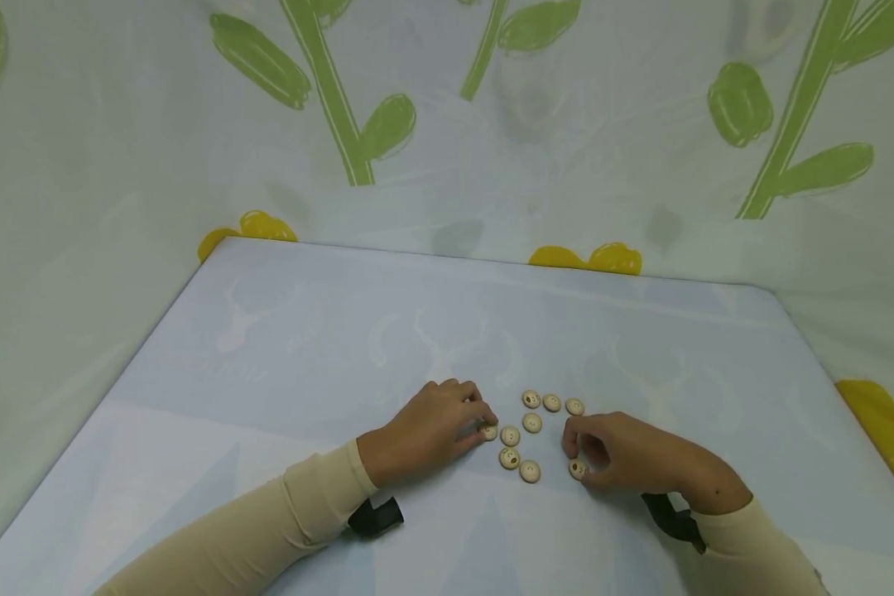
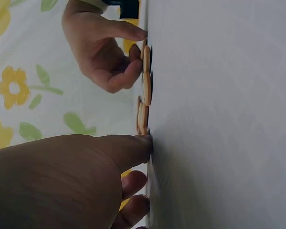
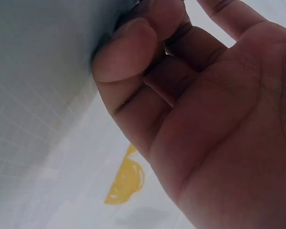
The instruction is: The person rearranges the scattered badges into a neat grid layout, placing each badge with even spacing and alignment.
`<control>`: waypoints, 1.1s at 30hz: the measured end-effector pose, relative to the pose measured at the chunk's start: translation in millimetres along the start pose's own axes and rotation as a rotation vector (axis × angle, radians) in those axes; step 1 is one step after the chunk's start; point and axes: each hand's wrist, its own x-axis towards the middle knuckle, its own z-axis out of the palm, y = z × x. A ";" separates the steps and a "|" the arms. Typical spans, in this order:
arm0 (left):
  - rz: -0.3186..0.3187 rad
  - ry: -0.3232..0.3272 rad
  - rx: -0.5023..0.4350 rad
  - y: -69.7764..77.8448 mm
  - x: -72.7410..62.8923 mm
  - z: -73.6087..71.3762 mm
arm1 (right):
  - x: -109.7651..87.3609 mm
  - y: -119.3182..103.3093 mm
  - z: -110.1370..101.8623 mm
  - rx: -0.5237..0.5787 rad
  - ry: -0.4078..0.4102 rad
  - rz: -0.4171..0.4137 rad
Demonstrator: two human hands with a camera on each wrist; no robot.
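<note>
Several small round beige wooden discs with dark marks lie in a loose zigzag on the table. My left hand (image 1: 435,426) pinches the leftmost disc (image 1: 489,433) between thumb and fingers, right beside another disc (image 1: 510,435). Apart from the group on the right, my right hand (image 1: 629,455) holds a disc (image 1: 578,469) between its thumb and index finger. Edge-on discs (image 2: 147,88) show between both hands in the left wrist view. The right wrist view has my right hand (image 3: 205,105) with curled fingers at the tabletop; its disc is hidden there.
The pale table (image 1: 305,331) is printed with faint deer and triangles. Behind it hangs a white cloth (image 1: 447,149) with green leaves and yellow flowers. A black strap (image 1: 376,517) sits under the left wrist, another black strap (image 1: 674,521) under the right.
</note>
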 end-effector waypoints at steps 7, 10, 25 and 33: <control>0.007 -0.002 -0.007 -0.3 -0.6 1.6 | 1.1 -1.5 2.1 0.006 0.007 0.005; 0.004 0.003 -0.009 -0.2 -0.6 1.5 | 1.6 -3.0 2.4 -0.012 0.019 0.004; -0.006 0.000 -0.011 -0.8 1.0 1.9 | 2.1 -3.9 1.5 -0.071 0.039 -0.039; -0.008 -0.005 -0.013 -0.9 0.7 2.8 | 1.7 -6.2 0.6 -0.042 0.058 -0.037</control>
